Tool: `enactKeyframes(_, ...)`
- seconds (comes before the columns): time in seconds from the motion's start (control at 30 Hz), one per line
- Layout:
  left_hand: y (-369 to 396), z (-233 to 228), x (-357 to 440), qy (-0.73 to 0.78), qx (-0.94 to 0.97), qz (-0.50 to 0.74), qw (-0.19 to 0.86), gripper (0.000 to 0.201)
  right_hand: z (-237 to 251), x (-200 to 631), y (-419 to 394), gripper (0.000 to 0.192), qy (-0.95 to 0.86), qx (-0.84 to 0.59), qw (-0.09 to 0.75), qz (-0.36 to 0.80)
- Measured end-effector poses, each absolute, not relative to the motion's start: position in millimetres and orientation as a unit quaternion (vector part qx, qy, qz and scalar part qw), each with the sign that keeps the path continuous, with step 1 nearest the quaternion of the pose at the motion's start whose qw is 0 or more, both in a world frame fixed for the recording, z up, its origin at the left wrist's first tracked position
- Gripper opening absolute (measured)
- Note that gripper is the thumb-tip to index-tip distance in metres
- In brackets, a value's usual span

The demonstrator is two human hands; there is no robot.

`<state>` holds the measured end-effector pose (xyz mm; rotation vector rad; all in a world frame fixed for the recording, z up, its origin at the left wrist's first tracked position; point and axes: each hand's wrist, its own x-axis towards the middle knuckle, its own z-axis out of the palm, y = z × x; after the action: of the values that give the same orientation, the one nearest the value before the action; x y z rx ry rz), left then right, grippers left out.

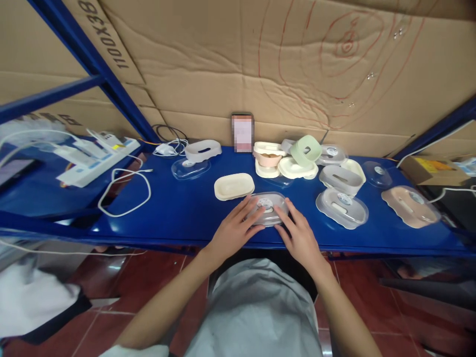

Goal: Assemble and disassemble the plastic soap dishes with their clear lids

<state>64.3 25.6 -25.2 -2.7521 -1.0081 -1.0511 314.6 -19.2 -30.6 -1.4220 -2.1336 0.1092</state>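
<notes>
A grey soap box with a clear lid (266,204) and a round sticker sits on the blue table in front of me. My left hand (236,223) grips its left side, fingers over the lid and thumb at the near edge. On the right side, my right hand (297,228) holds it the same way. Just beyond my left hand lies a cream oval soap dish base (234,185). To the right of my right hand stands another lidded grey soap box (342,208). My palms and fingers partly cover the held box.
Behind are a pile of soap dish parts, including a green piece (306,150), and an upright phone (243,133). A pink lidded box (411,206) lies far right. Left are a grey piece (203,150), a clear lid (190,168), a white cable (148,188) and a power strip (96,161).
</notes>
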Motion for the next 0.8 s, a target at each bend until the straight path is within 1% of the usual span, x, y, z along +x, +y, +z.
enactKeyframes(0.13, 22.4, -24.7, 61.9, -0.325, -0.895, -0.304, 0.046, 0.053, -32.4, 315.0, -19.2, 0.062, -0.797, -0.524, 0.299, 0.025)
enactKeyframes(0.3, 22.3, -23.8, 59.7, -0.310, -0.904, -0.289, 0.056, 0.054, -37.8, 315.3, -22.3, 0.062, -0.794, -0.517, 0.315, -0.056)
enactKeyframes(0.4, 23.1, -25.3, 59.4, -0.303, -0.904, -0.295, 0.057, 0.053, -40.3, 316.4, -23.4, 0.061, -0.793, -0.509, 0.324, -0.082)
enactKeyframes(0.5, 23.9, -25.0, 60.4, -0.302, -0.906, -0.294, 0.047, 0.051, -42.6, 316.2, -24.8, 0.061, -0.792, -0.504, 0.329, -0.099)
enactKeyframes(0.6, 25.3, -22.7, 62.1, -0.305, -0.904, -0.300, 0.013, 0.047, -45.8, 314.3, -27.8, 0.067, -0.786, -0.499, 0.346, -0.119)
enactKeyframes(0.7, 27.0, -20.3, 63.0, -0.314, -0.895, -0.314, -0.046, 0.045, -45.8, 314.5, -28.7, 0.071, -0.770, -0.512, 0.369, -0.099)
enactKeyframes(0.8, 26.4, -16.8, 61.6, -0.299, -0.889, -0.329, -0.113, 0.044, -38.5, 318.6, -24.9, 0.077, -0.772, -0.520, 0.366, 0.002)
